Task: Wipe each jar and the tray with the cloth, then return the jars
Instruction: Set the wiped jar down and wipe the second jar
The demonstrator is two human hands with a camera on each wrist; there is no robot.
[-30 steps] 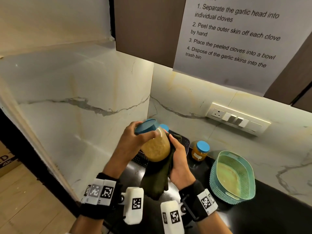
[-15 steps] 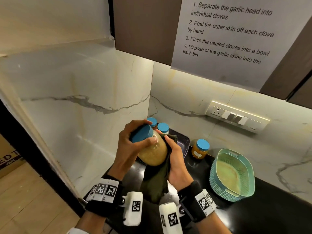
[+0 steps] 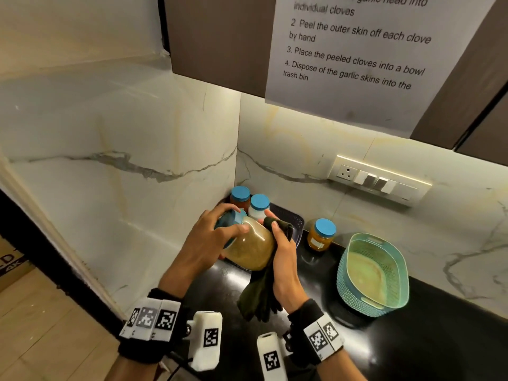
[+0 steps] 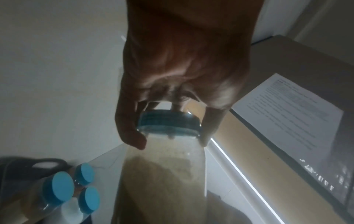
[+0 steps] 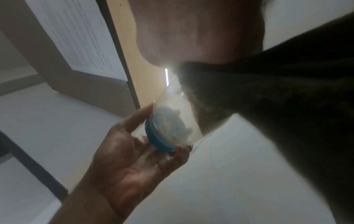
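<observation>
A large jar of tan grains with a blue lid hangs tilted above the counter, lid toward the left. My left hand grips it by the lid, fingers curled round the rim. My right hand holds a dark green cloth wrapped against the jar's right side and base. Behind them the dark tray sits in the corner with two blue-lidded jars on it. A small orange jar stands on the counter to the tray's right.
A teal plastic basket stands on the black counter at the right. Marble walls close the corner at left and back, with a switch panel. A paper sheet hangs from the cabinet above.
The jar has tipped further over and dropped lower toward the tray, its lid swinging left. The cloth hand has slid along the jar's side. The view has shifted downward.
</observation>
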